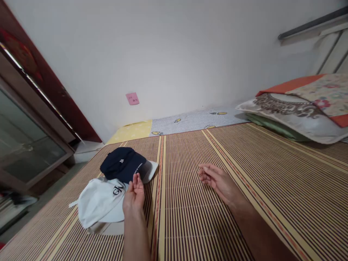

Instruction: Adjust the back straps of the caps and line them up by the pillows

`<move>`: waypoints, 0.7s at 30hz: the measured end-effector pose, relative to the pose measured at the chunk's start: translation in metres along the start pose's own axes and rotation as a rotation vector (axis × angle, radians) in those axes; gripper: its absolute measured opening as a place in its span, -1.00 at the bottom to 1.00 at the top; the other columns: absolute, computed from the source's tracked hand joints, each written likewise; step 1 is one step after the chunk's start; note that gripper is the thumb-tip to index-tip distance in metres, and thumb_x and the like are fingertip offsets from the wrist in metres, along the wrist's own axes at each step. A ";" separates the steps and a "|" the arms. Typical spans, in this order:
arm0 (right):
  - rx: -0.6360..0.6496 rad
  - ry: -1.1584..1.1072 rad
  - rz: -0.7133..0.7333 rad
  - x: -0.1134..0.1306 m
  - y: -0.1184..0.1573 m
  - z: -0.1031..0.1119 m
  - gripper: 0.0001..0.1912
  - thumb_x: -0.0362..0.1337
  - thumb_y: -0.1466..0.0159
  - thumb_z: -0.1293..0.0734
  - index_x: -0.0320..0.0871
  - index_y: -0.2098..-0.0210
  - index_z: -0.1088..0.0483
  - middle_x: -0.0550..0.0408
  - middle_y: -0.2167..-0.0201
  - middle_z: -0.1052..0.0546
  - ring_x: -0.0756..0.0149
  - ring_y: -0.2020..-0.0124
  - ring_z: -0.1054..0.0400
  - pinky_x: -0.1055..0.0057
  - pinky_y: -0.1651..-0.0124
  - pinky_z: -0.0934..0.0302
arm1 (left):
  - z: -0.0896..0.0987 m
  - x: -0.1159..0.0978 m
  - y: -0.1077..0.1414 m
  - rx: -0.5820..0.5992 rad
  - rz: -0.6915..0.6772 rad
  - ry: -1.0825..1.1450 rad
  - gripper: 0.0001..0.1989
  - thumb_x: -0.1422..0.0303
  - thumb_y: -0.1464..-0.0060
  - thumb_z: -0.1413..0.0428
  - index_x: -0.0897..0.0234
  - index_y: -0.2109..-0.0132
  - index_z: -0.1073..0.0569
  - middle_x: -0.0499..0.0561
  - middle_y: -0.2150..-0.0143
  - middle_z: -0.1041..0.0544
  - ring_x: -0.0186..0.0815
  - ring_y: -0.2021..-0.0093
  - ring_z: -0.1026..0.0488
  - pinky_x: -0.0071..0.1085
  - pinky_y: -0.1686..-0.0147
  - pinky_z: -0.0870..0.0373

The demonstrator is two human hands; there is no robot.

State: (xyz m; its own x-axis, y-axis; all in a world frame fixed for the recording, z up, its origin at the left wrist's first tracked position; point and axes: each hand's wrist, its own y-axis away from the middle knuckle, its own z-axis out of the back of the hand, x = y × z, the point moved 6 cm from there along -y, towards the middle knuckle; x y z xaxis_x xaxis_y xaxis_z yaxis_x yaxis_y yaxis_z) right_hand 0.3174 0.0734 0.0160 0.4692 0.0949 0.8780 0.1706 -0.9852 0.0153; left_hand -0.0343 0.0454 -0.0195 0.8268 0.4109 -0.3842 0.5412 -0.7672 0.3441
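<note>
L hand (134, 194) open, by wht cap (95, 201), navy cap (116, 165) | R hand (219, 181) loosely open, abv mat (187, 224)

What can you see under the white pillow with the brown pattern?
A green edge shows beneath the white pillow. The pillow covers the rest, so its full shape cannot be seen.

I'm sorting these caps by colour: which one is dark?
The navy cap, the one farther from the person, beside the pink-noted wall; the cap nearer the person is white.
</note>
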 end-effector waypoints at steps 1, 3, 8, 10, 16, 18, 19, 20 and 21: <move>0.001 0.005 -0.005 -0.001 0.000 -0.001 -0.67 -0.05 -0.10 -0.58 -0.13 0.26 -0.60 0.07 0.37 -0.60 0.31 0.39 -0.47 0.38 0.29 -0.33 | 0.000 -0.003 0.000 -0.013 -0.014 -0.012 -0.64 0.57 -0.39 0.21 0.40 -0.13 -0.40 0.05 0.35 -0.61 -0.33 0.35 -0.63 -0.51 0.40 -0.59; 0.003 0.018 -0.014 -0.003 0.000 -0.002 -0.66 -0.04 -0.10 -0.57 -0.13 0.26 -0.59 0.07 0.37 -0.60 0.31 0.39 -0.47 0.39 0.30 -0.32 | -0.002 -0.011 0.003 -0.028 -0.041 -0.033 -0.71 0.54 -0.40 0.18 0.36 0.08 -0.44 -0.01 0.41 -0.55 -0.38 0.41 -0.59 -0.56 0.45 -0.53; 0.018 0.063 -0.027 -0.008 0.001 -0.006 -0.66 -0.03 -0.13 -0.54 -0.13 0.24 -0.57 0.07 0.35 -0.61 0.32 0.38 -0.47 0.39 0.29 -0.31 | -0.008 -0.020 0.024 -0.060 -0.143 -0.083 -0.66 0.44 -0.44 0.13 0.32 0.33 -0.39 -0.10 0.44 -0.47 -0.46 0.42 -0.50 -0.58 0.45 -0.42; 0.041 0.099 -0.030 -0.008 0.001 -0.007 -0.66 -0.03 -0.17 -0.52 -0.14 0.20 -0.55 0.06 0.33 -0.61 0.31 0.36 -0.48 0.37 0.27 -0.32 | -0.007 -0.017 0.035 -0.099 -0.175 -0.113 -0.66 0.43 -0.43 0.11 0.33 0.33 -0.41 -0.08 0.40 -0.48 -0.46 0.39 -0.47 -0.59 0.45 -0.41; 0.065 0.151 -0.017 -0.001 0.001 -0.006 -0.63 -0.02 -0.19 -0.49 -0.15 0.16 -0.51 0.07 0.31 -0.59 0.32 0.36 -0.47 0.34 0.26 -0.31 | 0.004 0.009 0.063 -0.283 -0.160 -0.168 -0.68 0.54 -0.40 0.19 0.32 0.33 -0.32 -0.01 0.29 -0.45 -0.50 0.39 -0.42 -0.69 0.52 -0.34; 0.065 0.162 -0.007 0.002 0.001 -0.005 -0.64 -0.03 -0.20 -0.48 -0.16 0.16 -0.51 0.07 0.31 -0.58 0.31 0.34 -0.47 0.34 0.25 -0.32 | -0.002 0.023 0.072 -0.289 -0.117 -0.169 -0.70 0.55 -0.37 0.21 0.27 0.35 -0.22 0.02 0.24 -0.46 -0.47 0.35 -0.45 -0.66 0.49 -0.39; 0.066 0.167 0.002 0.003 0.001 -0.004 -0.65 -0.03 -0.21 -0.47 -0.16 0.15 -0.51 0.07 0.30 -0.58 0.31 0.34 -0.47 0.34 0.24 -0.32 | -0.008 0.032 0.080 -0.281 -0.075 -0.178 -0.70 0.54 -0.37 0.22 0.25 0.36 -0.19 0.05 0.23 -0.46 -0.44 0.35 -0.46 -0.63 0.50 -0.41; 0.067 0.171 0.009 0.005 0.001 -0.003 -0.65 -0.04 -0.22 -0.46 -0.16 0.15 -0.51 0.07 0.30 -0.58 0.31 0.33 -0.48 0.33 0.24 -0.33 | -0.015 0.041 0.090 -0.257 -0.021 -0.192 -0.71 0.53 -0.35 0.20 0.25 0.37 -0.20 0.08 0.23 -0.46 -0.41 0.36 -0.46 -0.58 0.51 -0.42; 0.067 0.175 0.018 0.007 0.001 -0.002 -0.66 -0.04 -0.23 -0.45 -0.16 0.15 -0.50 0.06 0.29 -0.58 0.31 0.33 -0.48 0.33 0.23 -0.33 | -0.024 0.048 0.103 -0.234 0.017 -0.210 -0.74 0.51 -0.34 0.15 0.26 0.36 -0.24 0.09 0.24 -0.46 -0.39 0.38 -0.44 -0.55 0.53 -0.42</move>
State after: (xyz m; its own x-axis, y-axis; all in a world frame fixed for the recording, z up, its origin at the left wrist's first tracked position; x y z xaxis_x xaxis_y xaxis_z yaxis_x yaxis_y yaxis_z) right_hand 0.3193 0.0727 0.0225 0.3158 0.0451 0.9477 0.2235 -0.9743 -0.0281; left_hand 0.0651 -0.0021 0.0182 0.7997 0.2695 -0.5365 0.5680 -0.6292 0.5306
